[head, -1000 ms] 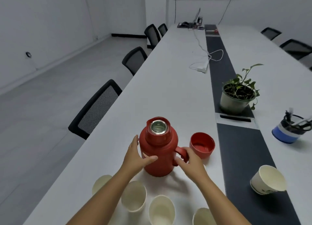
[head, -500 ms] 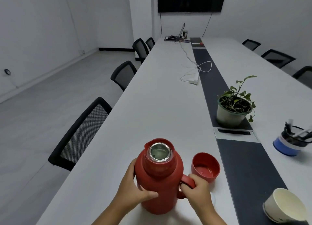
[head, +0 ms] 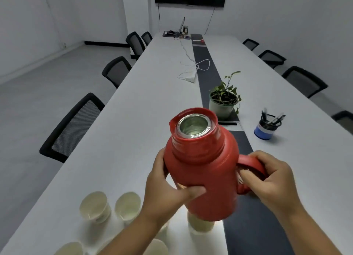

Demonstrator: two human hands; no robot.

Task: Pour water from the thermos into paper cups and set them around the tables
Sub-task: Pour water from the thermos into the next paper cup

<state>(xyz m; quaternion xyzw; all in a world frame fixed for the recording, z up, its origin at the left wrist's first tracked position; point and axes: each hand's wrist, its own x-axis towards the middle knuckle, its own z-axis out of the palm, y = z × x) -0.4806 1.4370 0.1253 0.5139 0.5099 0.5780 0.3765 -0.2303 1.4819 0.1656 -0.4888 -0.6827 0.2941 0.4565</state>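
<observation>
Thermos [head: 202,166] up off the table, lid off, over the cups [head: 127,206]. My left hand [head: 164,193] grips its body, my right hand [head: 267,176] grips the handle. Pouring comes next: tip the spout slowly toward one cup.

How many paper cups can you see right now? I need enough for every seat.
5 paper cups: two side by side at near left, one under the thermos, two at the bottom edge. The arms may hide others.
</observation>
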